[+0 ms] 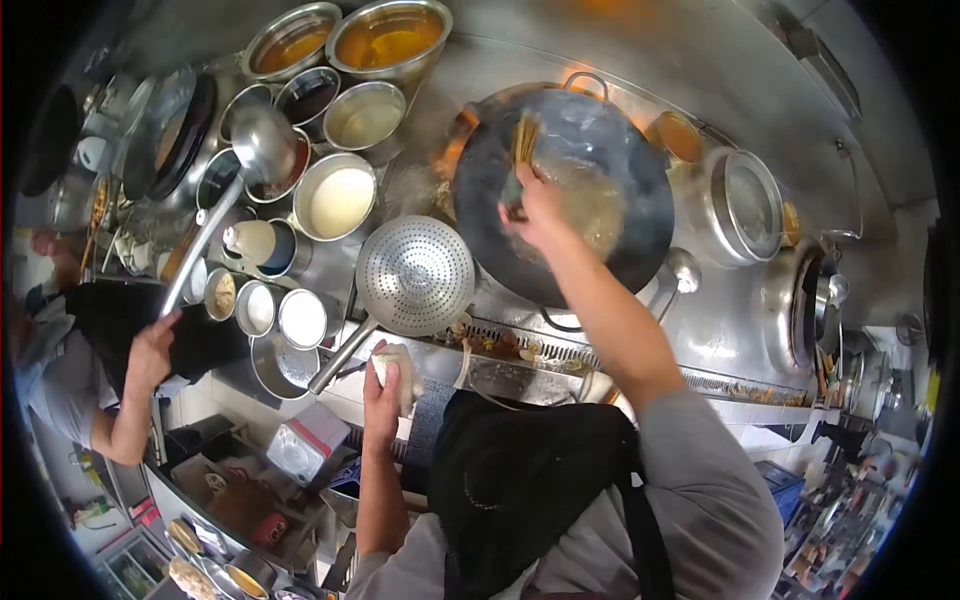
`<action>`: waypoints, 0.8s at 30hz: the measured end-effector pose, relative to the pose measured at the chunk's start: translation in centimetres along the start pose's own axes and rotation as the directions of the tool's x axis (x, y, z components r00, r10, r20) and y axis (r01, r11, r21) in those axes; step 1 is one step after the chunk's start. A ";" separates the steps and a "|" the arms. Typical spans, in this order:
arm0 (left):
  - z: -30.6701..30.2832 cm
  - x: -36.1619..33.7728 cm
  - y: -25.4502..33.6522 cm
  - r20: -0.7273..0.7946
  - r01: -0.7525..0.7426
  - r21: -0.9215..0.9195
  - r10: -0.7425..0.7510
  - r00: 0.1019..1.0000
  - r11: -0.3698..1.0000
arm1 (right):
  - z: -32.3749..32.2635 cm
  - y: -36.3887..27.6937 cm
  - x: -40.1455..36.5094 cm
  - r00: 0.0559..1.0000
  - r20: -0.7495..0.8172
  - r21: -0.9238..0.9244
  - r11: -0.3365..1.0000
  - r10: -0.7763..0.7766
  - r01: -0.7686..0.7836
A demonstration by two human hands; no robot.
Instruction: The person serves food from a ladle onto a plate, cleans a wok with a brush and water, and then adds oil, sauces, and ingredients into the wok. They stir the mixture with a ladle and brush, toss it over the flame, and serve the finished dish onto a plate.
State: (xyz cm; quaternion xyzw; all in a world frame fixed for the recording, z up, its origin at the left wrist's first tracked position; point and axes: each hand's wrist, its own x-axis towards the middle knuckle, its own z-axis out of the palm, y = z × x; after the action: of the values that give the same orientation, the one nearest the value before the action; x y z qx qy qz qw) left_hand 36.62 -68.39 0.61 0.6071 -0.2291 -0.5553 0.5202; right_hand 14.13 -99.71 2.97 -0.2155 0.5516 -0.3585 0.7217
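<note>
My right hand (541, 205) is closed around a bamboo wok brush (525, 138), over the large dark wok (645, 190). Cloudy liquid (595, 205) lies in the bottom of the wok, and orange flame shows behind its rim. Down by the front edge of the stove, my left hand (380, 402) grips a folded pale cloth (403, 370). Just beyond that hand rests a perforated strainer (415, 275), its handle pointing toward me and to the left. A metal ladle (682, 272) lies right of the wok.
At left, a co-worker's hand (152, 350) holds a long-handled ladle (262, 145) over several seasoning pots. Two bowls of amber liquid (390, 40) stand at the back. A bowl of white liquid (337, 197) is left of the wok, and a lidded pot (748, 205) stands right.
</note>
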 end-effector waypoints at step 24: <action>-1.1 2.8 1.3 0.074 -0.003 0.040 0.000 0.997 0.999 | -18.6 -5.7 -9.3 0.937 -0.024 -0.892 -0.416 -0.348 -0.177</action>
State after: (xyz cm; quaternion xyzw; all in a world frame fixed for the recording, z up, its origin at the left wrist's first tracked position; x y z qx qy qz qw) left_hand 38.82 -70.86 0.36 0.5963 -0.2597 -0.5725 0.4992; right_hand -6.41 -94.85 7.37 -0.7051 0.6807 0.1831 0.0767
